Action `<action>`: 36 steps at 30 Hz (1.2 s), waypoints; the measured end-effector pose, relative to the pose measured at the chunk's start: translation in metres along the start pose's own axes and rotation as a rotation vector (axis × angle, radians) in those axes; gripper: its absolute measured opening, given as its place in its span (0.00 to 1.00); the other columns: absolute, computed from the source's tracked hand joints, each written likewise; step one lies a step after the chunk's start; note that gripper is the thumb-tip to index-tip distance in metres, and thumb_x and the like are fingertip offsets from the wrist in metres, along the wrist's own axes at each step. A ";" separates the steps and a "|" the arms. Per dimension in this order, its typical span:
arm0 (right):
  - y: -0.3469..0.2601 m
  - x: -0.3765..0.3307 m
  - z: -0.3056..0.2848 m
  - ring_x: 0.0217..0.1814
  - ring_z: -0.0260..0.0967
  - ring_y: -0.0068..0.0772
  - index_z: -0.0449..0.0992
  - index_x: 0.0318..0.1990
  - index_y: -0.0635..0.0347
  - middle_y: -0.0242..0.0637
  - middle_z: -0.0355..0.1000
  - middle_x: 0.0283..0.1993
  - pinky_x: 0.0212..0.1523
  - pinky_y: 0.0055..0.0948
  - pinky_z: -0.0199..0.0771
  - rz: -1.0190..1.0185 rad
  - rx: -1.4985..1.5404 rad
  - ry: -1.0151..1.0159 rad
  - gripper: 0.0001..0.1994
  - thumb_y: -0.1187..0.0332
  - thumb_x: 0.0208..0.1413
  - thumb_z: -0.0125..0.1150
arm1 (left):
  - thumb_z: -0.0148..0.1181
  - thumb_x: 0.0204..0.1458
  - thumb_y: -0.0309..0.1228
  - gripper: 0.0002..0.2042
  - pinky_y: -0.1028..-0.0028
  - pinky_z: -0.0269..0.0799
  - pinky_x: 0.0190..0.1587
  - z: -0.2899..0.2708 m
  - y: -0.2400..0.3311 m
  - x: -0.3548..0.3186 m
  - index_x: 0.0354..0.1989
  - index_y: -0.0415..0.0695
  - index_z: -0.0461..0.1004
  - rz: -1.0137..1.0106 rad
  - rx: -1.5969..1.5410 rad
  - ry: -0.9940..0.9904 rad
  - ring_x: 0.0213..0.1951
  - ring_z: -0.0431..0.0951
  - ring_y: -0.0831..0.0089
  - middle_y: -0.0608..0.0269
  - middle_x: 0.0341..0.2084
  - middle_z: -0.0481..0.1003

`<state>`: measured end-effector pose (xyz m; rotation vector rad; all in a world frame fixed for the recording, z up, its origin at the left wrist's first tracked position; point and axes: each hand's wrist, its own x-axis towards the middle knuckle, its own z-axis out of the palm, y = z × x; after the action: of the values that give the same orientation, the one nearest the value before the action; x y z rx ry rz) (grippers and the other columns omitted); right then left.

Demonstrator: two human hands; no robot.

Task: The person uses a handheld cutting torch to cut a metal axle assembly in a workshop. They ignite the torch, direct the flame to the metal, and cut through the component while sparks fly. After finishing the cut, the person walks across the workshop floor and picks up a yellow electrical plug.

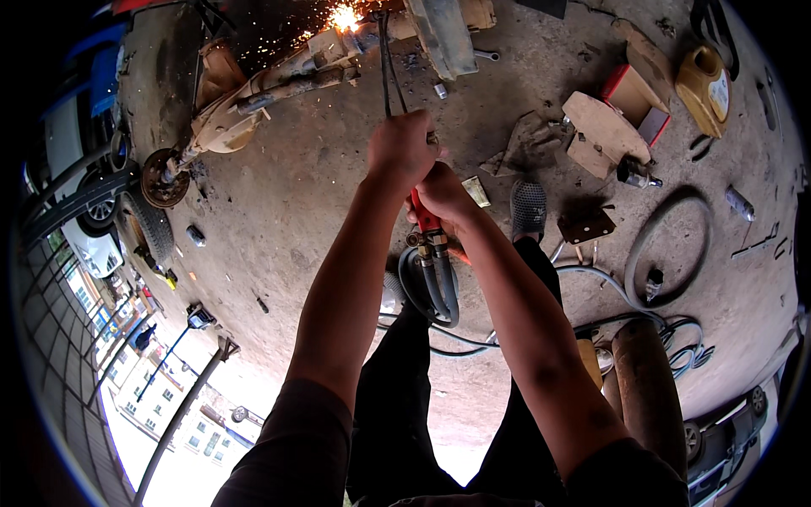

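Both arms reach forward to a cutting torch (426, 218) with a red handle. My left hand (404, 145) is wrapped round it farther forward, and two thin tubes run from that fist toward the far edge. My right hand (443, 196) closes round the torch just behind, partly covered by the left. Two grey hoses (439, 287) loop down from brass fittings at the handle's rear. Beyond the tubes' far end, bright sparks (345, 19) spray from a rusty vehicle axle (291, 80). A metal beam (441, 38) crosses it on the right.
A brake drum (165, 177) and a tyre (145, 224) are at left. On the right lie an open cardboard box (634, 106), a yellow jug (704, 89), a coiled hose (708, 245) and a metal block (585, 226). A large cylinder (644, 380) lies near my right forearm.
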<state>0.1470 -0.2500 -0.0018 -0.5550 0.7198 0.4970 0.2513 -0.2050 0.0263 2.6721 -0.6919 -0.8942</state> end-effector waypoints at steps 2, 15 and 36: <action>0.002 0.000 -0.001 0.22 0.64 0.27 0.68 0.38 0.60 0.36 0.67 0.25 0.19 0.30 0.66 -0.003 0.015 -0.006 0.10 0.63 0.69 0.48 | 0.80 0.35 0.33 0.19 0.61 0.77 0.39 0.002 -0.001 -0.001 0.35 0.40 0.79 0.005 -0.007 0.021 0.36 0.83 0.53 0.50 0.31 0.81; 0.005 0.004 0.001 0.21 0.64 0.26 0.69 0.38 0.59 0.35 0.67 0.25 0.19 0.29 0.66 -0.044 0.054 -0.003 0.11 0.61 0.69 0.50 | 0.79 0.38 0.35 0.20 0.58 0.78 0.42 0.002 -0.004 0.001 0.38 0.42 0.79 0.011 -0.015 -0.006 0.39 0.83 0.51 0.51 0.34 0.81; 0.011 0.010 0.001 0.22 0.65 0.24 0.70 0.37 0.60 0.34 0.68 0.26 0.19 0.29 0.67 -0.067 0.017 -0.038 0.10 0.63 0.68 0.51 | 0.78 0.39 0.36 0.20 0.57 0.77 0.43 0.005 -0.014 0.001 0.39 0.43 0.78 0.058 -0.004 0.025 0.40 0.82 0.50 0.51 0.35 0.81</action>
<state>0.1477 -0.2392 -0.0120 -0.5502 0.6667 0.4378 0.2536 -0.1938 0.0165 2.6411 -0.7567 -0.8455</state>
